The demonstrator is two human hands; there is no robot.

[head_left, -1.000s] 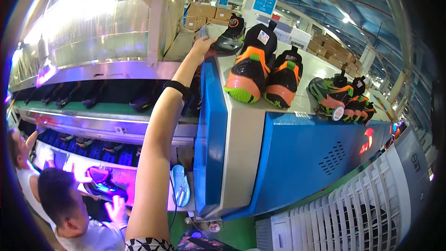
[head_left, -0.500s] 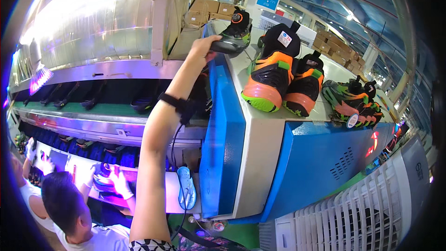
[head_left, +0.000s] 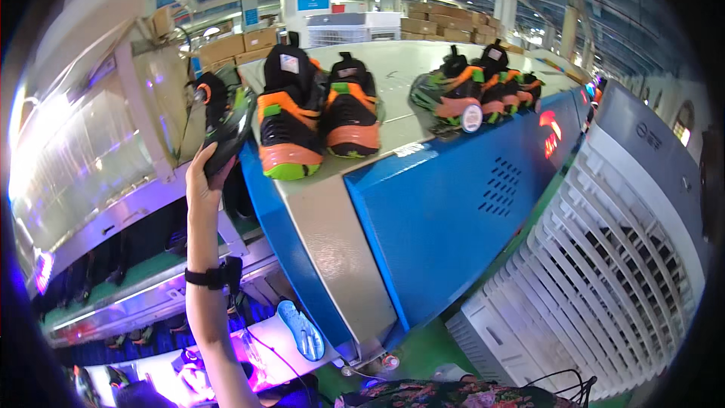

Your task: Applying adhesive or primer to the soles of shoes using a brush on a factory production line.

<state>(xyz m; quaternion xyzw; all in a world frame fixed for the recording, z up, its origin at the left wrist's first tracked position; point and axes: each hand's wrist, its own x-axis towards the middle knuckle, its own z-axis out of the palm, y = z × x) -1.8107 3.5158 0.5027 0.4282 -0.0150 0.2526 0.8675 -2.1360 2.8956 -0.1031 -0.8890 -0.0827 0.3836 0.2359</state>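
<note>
My left hand (head_left: 205,174) reaches up and grips a dark sneaker (head_left: 231,125) by one end of its sole. The sneaker has green edging and an orange ring, and it is tilted at the left end of the machine's white top (head_left: 408,68). Whether it rests on that top I cannot tell. Right beside it stands a black and orange sneaker (head_left: 290,117) with a green heel, then a smaller one (head_left: 352,113) in like colours. A black strap (head_left: 214,277) with a cable circles my left forearm. My right hand is out of view.
Farther along the top sit several small sneakers (head_left: 453,91), one with a round white tag. Blue panels (head_left: 453,196) form the machine's side. A white slatted air cooler (head_left: 589,257) stands at right. Lower left, a blue insole-shaped piece (head_left: 302,330) lies by a conveyor carrying shoes.
My view has swung right, so the machine and shoes sit farther left in the picture. The held sneaker is now tilted more steeply. The co-workers at lower left have mostly left the view.
</note>
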